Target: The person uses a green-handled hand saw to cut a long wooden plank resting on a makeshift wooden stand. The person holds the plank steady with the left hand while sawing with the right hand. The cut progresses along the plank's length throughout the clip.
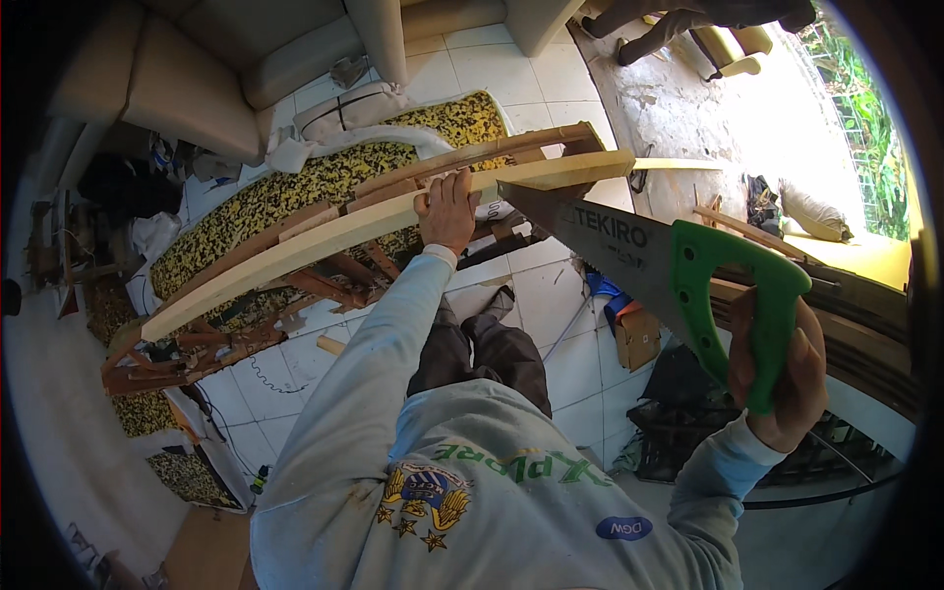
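Sawing stance: the person stands over a pale plank, grey sleeves coming in from the lower edge.
Right hand: the right hand, nearest the camera, has its fingers clamped round the green handle of a handsaw.
Saw blade: grey steel with dark printed lettering near the handle; it tapers up and to the left, and its tip meets the plank's near edge just right of the other hand.
Left hand: the left hand lies farther out, palm down, fingers curled over the plank's top, pressing it onto a dark wooden frame.
Key relation: the plank's long axis runs from lower left to upper right, and the blade crosses it at an angle; the left hand sits just left of the blade's tip, while the right is well back on the handle.
Cardboard box: a small brown carton stands on the white tiled floor below the blade, beside something blue.
Foam pad: a yellow-and-black speckled cushion lies beyond the frame.
Sofa: beige seating fills the far left.
Doorway: bright greenery shows at far right.
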A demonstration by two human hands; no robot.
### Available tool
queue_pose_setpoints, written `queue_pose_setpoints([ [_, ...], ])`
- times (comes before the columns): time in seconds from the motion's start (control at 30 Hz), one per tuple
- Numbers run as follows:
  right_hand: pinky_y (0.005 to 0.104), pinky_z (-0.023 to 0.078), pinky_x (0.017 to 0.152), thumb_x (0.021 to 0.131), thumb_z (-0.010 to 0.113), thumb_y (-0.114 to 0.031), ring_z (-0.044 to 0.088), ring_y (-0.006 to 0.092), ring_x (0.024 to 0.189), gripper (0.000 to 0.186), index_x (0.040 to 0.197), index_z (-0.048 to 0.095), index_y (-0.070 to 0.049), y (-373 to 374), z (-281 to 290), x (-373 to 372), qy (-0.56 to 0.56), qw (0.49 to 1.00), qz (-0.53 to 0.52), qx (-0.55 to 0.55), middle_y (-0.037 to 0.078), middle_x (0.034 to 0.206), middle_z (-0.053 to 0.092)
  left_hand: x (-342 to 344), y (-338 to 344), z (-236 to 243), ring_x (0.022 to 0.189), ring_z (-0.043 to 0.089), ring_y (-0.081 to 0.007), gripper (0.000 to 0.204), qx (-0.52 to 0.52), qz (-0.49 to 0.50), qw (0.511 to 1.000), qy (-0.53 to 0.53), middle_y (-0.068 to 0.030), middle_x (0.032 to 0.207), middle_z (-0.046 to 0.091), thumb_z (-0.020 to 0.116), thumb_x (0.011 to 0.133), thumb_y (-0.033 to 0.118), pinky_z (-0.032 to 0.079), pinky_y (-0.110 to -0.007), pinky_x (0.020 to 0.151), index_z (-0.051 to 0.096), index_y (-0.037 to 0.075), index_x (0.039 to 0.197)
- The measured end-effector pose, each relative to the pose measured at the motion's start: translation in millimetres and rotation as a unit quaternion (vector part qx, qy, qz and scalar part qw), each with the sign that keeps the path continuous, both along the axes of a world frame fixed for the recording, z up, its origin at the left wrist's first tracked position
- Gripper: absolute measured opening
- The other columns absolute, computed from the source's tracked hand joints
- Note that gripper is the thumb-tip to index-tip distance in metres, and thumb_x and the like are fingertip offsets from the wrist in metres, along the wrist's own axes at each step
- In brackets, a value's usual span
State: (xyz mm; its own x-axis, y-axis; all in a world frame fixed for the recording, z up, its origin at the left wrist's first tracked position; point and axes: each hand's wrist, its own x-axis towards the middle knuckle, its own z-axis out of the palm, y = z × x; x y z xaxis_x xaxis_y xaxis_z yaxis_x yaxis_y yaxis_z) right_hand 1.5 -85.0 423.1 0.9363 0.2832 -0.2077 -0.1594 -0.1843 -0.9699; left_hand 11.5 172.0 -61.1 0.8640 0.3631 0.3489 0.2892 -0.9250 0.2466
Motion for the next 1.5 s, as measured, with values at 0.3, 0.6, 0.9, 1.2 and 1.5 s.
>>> queue_pose_setpoints([
  [0.3,0.0232,0.041,0.051,0.097,0.074,-0.020,0.057,0.0090,0.057,0.050,0.139,0.063,0.004,-21,-47,-33,0.067,0.997,-0.013,-0.038,0.005,0.083,0.067,29,15,4,0.126,0.059,-0.0235,0.036,-0.003,0.019,1.000,0.000,-0.0013,0.131,0.068,0.057,0.111,0.042,0.029,-0.056,0.115,0.065,0.021,0.139],
  [0.6,0.0214,0.043,0.052,0.100,0.068,0.003,0.056,0.0046,0.057,0.032,0.131,0.061,0.007,-21,-87,-48,-0.003,0.992,-0.025,-0.125,0.000,0.078,0.064,68,63,24,0.117,0.072,-0.0375,0.046,-0.178,-0.038,0.963,0.196,-0.0173,0.121,0.080,0.043,0.109,0.039,0.051,-0.056,0.107,0.078,0.011,0.121],
  [0.9,0.0285,0.050,0.056,0.106,0.064,-0.012,0.063,0.0107,0.064,0.021,0.127,0.067,-0.010,-66,-140,-81,0.227,0.933,-0.186,0.209,-0.002,0.080,0.061,58,105,17,0.120,0.072,-0.0395,0.052,-0.222,-0.114,0.944,0.217,-0.0171,0.126,0.079,0.046,0.109,0.052,0.054,-0.053,0.106,0.078,0.016,0.130],
  [1.2,0.0317,0.047,0.050,0.104,0.072,-0.020,0.062,0.0127,0.059,0.025,0.125,0.074,-0.009,-92,-152,-82,0.188,0.939,-0.190,0.218,-0.001,0.075,0.065,35,105,18,0.118,0.071,-0.0400,0.058,-0.142,-0.051,0.970,0.189,-0.0156,0.121,0.080,0.046,0.108,0.057,0.053,-0.053,0.108,0.077,0.014,0.130],
  [1.5,0.0263,0.050,0.063,0.104,0.071,-0.009,0.063,0.0102,0.069,0.050,0.149,0.059,0.009,-92,-186,-103,-0.220,0.961,-0.122,-0.116,0.004,0.085,0.071,37,94,18,0.122,0.068,-0.0413,0.051,-0.132,-0.017,0.971,0.198,-0.0173,0.128,0.078,0.045,0.107,0.047,0.052,-0.054,0.110,0.077,0.011,0.125],
])
